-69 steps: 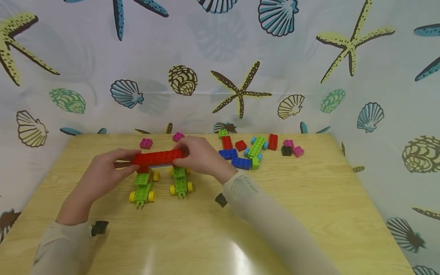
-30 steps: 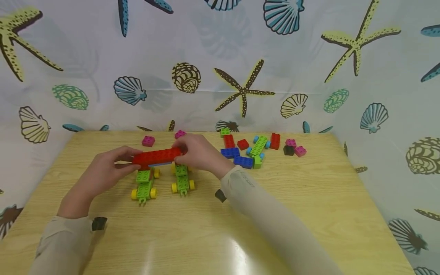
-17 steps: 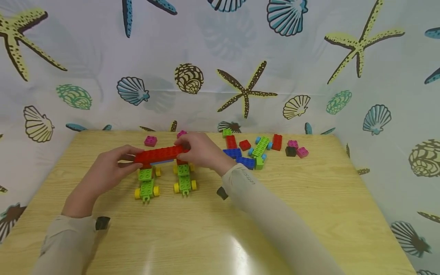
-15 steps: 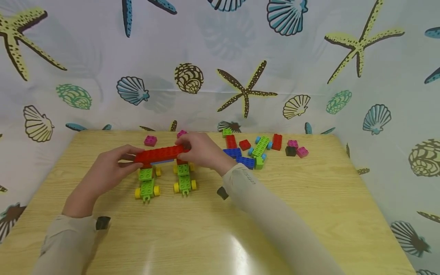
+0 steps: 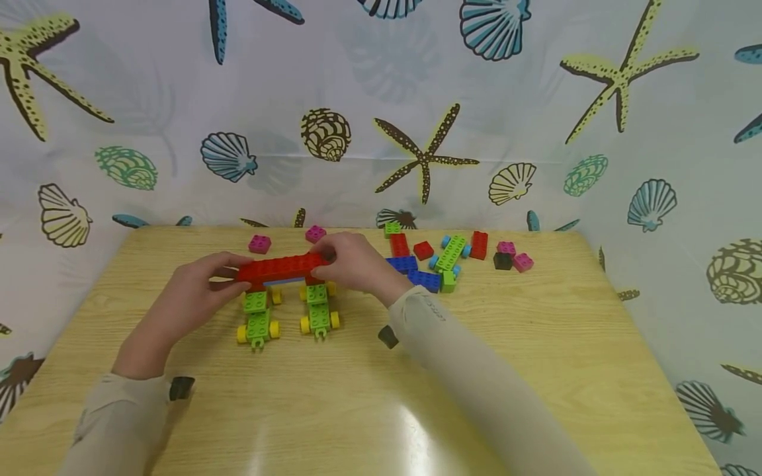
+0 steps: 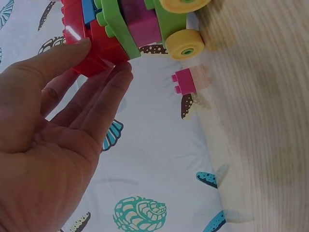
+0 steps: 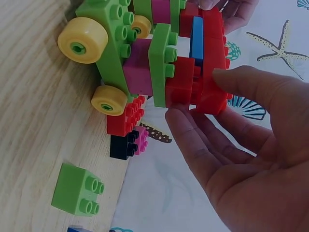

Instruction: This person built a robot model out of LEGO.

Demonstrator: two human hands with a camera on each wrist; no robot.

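My left hand (image 5: 193, 294) pinches the left end of a long red toy-brick beam (image 5: 280, 268) between thumb and fingers. My right hand (image 5: 354, 264) grips its right end likewise. The beam spans two wheeled stacks: a left green car base (image 5: 258, 324) and a right green car base (image 5: 319, 317), each with yellow wheels. In the right wrist view, a stack of green, purple (image 7: 138, 66) and red (image 7: 180, 81) bricks rises to the beam. Red studs show between that red brick and the beam. Under the beam's middle lies a blue brick (image 7: 197, 39).
Two pink bricks (image 5: 259, 244) lie behind the stacks. Right of centre are loose red bricks (image 5: 399, 244), blue bricks (image 5: 424, 280), a green car base with blue wheels (image 5: 450, 254), a black brick (image 5: 503, 260) and small green bricks (image 5: 448, 282). A patterned cloth (image 5: 381, 86) stands behind the table (image 5: 506, 377).
Both hands keep hold of the beam. The left car base has shifted slightly right and stands straighter. Under the beam's right end, the red brick shows more than at first. The head view has shifted slightly.
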